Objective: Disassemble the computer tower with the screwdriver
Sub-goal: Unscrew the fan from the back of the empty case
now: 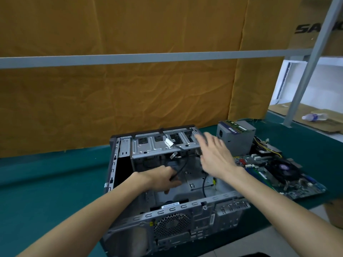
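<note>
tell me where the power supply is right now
In the head view the power supply stands on the green table to the right of the open case, just behind the removed motherboard.

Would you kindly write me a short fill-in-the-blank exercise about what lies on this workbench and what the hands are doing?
1. The left hand grips a black ____ inside the computer case.
2. The right hand hovers with its fingers ____.
3. The power supply stands on the ____ table cover.
4. The motherboard lies to the ____ of the case.

Missing words: cable; spread; green; right
</note>
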Demonstrator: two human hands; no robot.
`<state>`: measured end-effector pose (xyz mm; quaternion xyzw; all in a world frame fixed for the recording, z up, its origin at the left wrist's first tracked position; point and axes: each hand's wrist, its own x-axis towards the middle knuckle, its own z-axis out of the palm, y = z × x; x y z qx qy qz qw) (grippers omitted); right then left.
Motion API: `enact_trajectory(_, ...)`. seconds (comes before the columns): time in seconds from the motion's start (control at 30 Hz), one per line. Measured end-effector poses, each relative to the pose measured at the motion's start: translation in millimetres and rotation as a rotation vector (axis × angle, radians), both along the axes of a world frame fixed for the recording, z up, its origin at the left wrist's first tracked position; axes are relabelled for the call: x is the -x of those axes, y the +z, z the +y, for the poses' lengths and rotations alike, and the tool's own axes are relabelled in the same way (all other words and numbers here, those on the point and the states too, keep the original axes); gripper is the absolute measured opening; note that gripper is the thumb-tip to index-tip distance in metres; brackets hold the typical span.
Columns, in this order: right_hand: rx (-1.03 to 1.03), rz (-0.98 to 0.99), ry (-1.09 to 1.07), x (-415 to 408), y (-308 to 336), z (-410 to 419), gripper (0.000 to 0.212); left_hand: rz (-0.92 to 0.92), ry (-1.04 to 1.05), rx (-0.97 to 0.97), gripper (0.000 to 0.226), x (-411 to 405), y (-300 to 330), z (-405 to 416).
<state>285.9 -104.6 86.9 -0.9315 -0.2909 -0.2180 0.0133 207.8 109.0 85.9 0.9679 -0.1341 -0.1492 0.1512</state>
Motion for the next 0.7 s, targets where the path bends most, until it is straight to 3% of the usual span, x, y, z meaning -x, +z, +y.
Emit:
enact_trajectory(0.07,0.159,0.01,0.219,2,1,5,0.082,-0.004,-0.006,-0.053,0.025,-11,-3,1)
enact_trajectory(0.17,0.349,0.042,0.422,6,4,12,0.04,0.013,-0.05,-0.104,0.003,-21,-14,2)
enact_trajectory(0.23,0.267,0.124,0.451,12,8,12,0.031,0.019,-0.029,-0.037,0.011,-26,-21,7)
enact_trajectory(0.33,0.126,0.086,0.532,27,9,11,0.026,0.077,0.09,-0.069,0.028,-44,-27,23)
enact_trajectory(0.43,0.119,0.385,0.422,35,5,13,0.028,0.119,0.148,-0.203,0.054,-62,-38,33)
enact_trajectory(0.53,0.229,0.591,0.317,28,-4,13,0.036,0.136,0.205,-0.173,0.084,-76,-47,34)
enact_trajectory(0.7,0.233,0.853,0.194,23,-10,12,0.03,0.144,0.144,-0.107,0.089,-86,-50,27)
